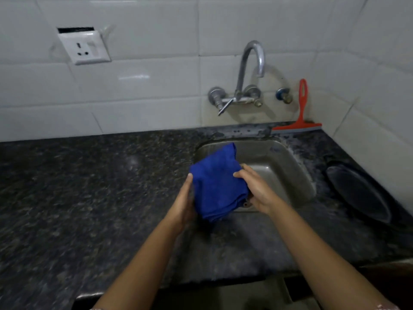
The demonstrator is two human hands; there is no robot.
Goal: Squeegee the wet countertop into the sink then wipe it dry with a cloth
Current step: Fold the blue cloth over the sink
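Red plastic squeegee (300,121) leans parked against the white tiles behind the steel sink (290,166) — squeegeeing looks finished. Left hand (182,206) and right hand (257,189) grasp the folded blue cloth (216,186) above the sink's edge — drying the dark granite countertop (89,186) remains.
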